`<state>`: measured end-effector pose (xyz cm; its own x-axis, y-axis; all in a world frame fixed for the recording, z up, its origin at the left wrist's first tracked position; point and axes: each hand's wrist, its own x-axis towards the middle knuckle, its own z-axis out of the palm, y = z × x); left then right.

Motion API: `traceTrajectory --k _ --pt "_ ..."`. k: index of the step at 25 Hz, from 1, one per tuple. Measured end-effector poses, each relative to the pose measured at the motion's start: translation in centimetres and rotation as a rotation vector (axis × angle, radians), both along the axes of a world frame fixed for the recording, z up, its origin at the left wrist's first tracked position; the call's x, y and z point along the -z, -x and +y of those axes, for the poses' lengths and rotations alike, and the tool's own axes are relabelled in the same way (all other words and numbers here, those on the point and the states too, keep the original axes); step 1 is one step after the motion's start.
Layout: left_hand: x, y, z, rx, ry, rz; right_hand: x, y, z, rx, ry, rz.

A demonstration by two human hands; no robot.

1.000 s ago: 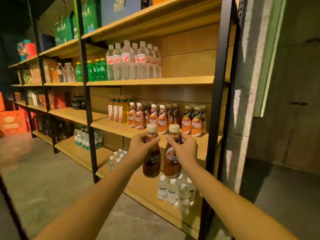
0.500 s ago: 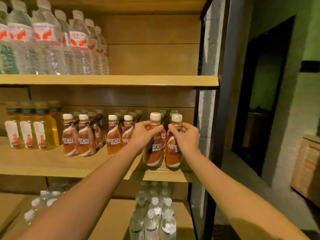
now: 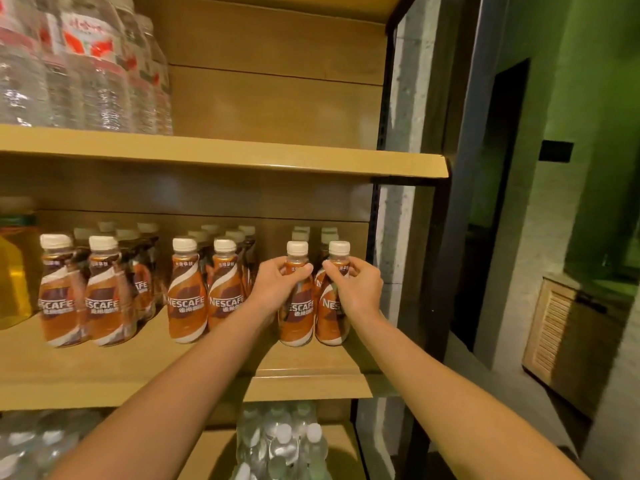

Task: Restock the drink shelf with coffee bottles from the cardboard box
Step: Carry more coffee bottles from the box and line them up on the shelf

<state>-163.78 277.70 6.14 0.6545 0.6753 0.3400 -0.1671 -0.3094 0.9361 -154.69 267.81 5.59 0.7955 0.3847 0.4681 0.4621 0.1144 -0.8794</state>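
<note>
Left hand [image 3: 277,289] pinches the neck of the left coffee bottle [image 3: 297,315] just under its white cap, and the right hand [image 3: 355,289] pinches the right coffee bottle [image 3: 327,318] the same way. Both bottles stand upright, side by side and touching, on the middle shelf [image 3: 304,386] near its right end, with their bases apparently resting on the board.

Both grips sit high, so a sideways tug while letting go could rock a base and topple one bottle into the other. A push backward would likely knock the coffee bottles standing directly behind them. The shelf's front edge is close, and a bottle tipping forward would probably drop onto the water bottles [image 3: 284,445] on the shelf below.

Two hands are in view, and each holds one bottle. Counting the held pair, the front row has six coffee bottles, in three pairs [image 3: 185,292]. More stand behind them, but only their caps show, so I cannot count them. One yellow drink bottle [image 3: 14,271] sits at the far left. The upper water bottles [image 3: 86,64] are too blurred to count. No cardboard box is in view.
</note>
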Motion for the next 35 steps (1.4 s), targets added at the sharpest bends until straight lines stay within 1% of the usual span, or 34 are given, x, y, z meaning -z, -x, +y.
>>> traceTrajectory --k 5,8,10,11,12,13,16,18,20,22,24,27,29,35 --pt "0.7 -1.0 0.8 -0.014 0.006 -0.044 1.1 -0.5 2.1 0.027 0.009 -0.038" --pt "1.3 -1.5 0.7 -0.064 -0.063 -0.039 1.0 -0.6 2.1 0.021 0.026 -0.073" --pt "1.6 -1.3 0.4 -0.082 -0.103 -0.022 1.3 -0.8 1.7 0.016 0.086 -0.075" --pt "1.9 -0.9 0.1 -0.072 -0.093 -0.010 2.0 -0.8 1.3 0.012 0.162 -0.061" --pt "2.5 -0.5 -0.1 -0.060 -0.078 0.017 3.0 -1.0 0.8 0.013 0.253 -0.068" --pt "3.1 0.1 -0.3 -0.052 -0.072 0.067 4.2 -1.0 0.2 0.030 0.357 -0.114" --pt "5.4 1.3 -0.4 -0.059 -0.122 0.316 7.4 -1.5 -0.6 0.119 0.644 -0.309" --pt "6.2 1.2 0.0 -0.105 -0.203 0.461 7.9 -1.8 -0.3 0.164 0.722 -0.362" --pt "6.8 0.4 1.1 -0.145 -0.334 0.612 7.7 -2.2 0.0 0.196 0.798 -0.409" --pt "7.7 -0.7 2.4 -0.179 -0.444 0.734 7.7 -2.8 0.5 0.193 0.872 -0.405" --pt "8.4 -1.7 3.5 -0.204 -0.512 0.788 7.8 -3.4 0.9 0.178 0.914 -0.370" --pt "9.1 -2.8 4.4 -0.269 -0.595 0.810 7.9 -4.2 1.7 0.155 0.938 -0.354" --pt "9.2 -3.2 4.7 -0.294 -0.618 0.828 7.7 -4.8 2.1 0.138 0.972 -0.351" --pt "9.1 -3.9 5.3 -0.257 -0.628 0.935 7.5 -5.8 3.1 0.085 1.029 -0.310"
